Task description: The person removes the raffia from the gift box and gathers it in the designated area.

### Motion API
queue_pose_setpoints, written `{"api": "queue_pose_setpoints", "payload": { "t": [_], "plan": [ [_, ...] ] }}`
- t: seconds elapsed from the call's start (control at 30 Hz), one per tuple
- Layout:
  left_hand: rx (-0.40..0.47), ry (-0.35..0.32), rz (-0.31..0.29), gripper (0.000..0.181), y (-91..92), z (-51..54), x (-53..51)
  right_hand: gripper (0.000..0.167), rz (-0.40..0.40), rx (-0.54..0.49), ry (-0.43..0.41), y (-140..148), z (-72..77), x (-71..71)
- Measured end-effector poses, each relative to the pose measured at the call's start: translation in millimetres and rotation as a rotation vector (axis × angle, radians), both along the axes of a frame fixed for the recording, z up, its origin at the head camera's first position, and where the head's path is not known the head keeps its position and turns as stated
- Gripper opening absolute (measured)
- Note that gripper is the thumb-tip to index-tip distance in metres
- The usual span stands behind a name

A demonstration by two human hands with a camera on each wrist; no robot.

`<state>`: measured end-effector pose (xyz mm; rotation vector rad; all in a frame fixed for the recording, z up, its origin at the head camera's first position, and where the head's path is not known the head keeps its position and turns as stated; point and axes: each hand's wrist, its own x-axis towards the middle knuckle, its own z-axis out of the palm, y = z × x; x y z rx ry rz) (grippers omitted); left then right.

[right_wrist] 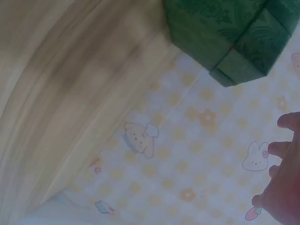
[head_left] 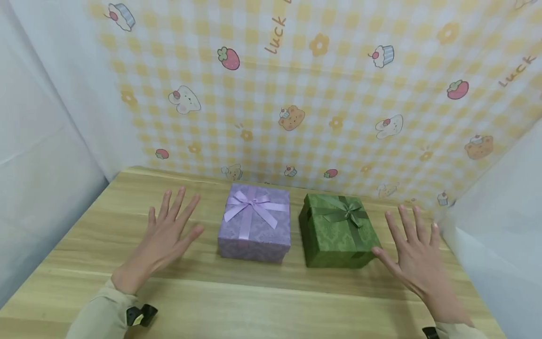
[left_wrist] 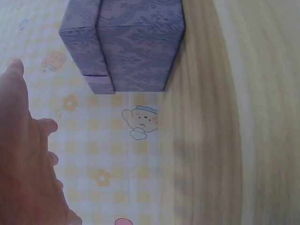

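Observation:
A purple gift box [head_left: 254, 235] with a lilac ribbon bow stands on the wooden table, left of a green gift box [head_left: 338, 235] with a dark green bow. Both have their lids on. To the left of the purple box, my left hand [head_left: 167, 235] is spread with straight fingers and holds nothing. My right hand [head_left: 417, 259] is likewise spread at the right of the green box. Its thumb tip overlaps that box's front right corner in the head view; whether they touch I cannot tell. The left wrist view shows the purple box's side [left_wrist: 140, 51], and the right wrist view the green box's side [right_wrist: 234, 42].
Behind the table [head_left: 237, 301] hangs a yellow checked cloth [head_left: 262, 84] printed with strawberries, cupcakes and animals. White sheets [head_left: 38, 117] close off the left and right sides. A dark wrist strap [head_left: 141, 314] sits on the left sleeve.

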<state>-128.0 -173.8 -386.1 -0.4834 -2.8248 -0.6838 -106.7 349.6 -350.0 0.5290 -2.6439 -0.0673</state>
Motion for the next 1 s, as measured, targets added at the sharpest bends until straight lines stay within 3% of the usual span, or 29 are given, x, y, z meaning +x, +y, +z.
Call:
{"api": "queue_pose_setpoints", "payload": {
  "t": [0.23,0.47,0.67,0.77,0.87,1.0],
  "plan": [
    [0.208,-0.062,-0.055,0.062,7.9,9.1,2.6,0.077,0.064,-0.154,0.006,-26,5.5,-0.5],
    [0.417,-0.148,-0.122,0.061,22.7,15.3,4.7,0.066,0.172,-0.435,-0.062,-64,14.0,6.8],
    [0.488,-0.214,-0.044,0.064,34.1,24.6,3.2,0.062,0.226,-0.537,-0.112,-100,18.7,11.4],
    [0.537,-0.235,-0.034,0.064,39.2,27.5,0.9,0.060,0.243,-0.609,-0.156,-117,22.1,13.4],
    [0.581,-0.279,-0.030,0.066,45.5,30.6,-2.0,0.054,0.258,-0.754,-0.229,-134,24.5,14.3],
    [0.653,-0.345,0.030,0.072,56.3,39.9,-5.2,0.046,0.298,-1.031,-0.364,-164,24.5,11.9]
  ]
}}
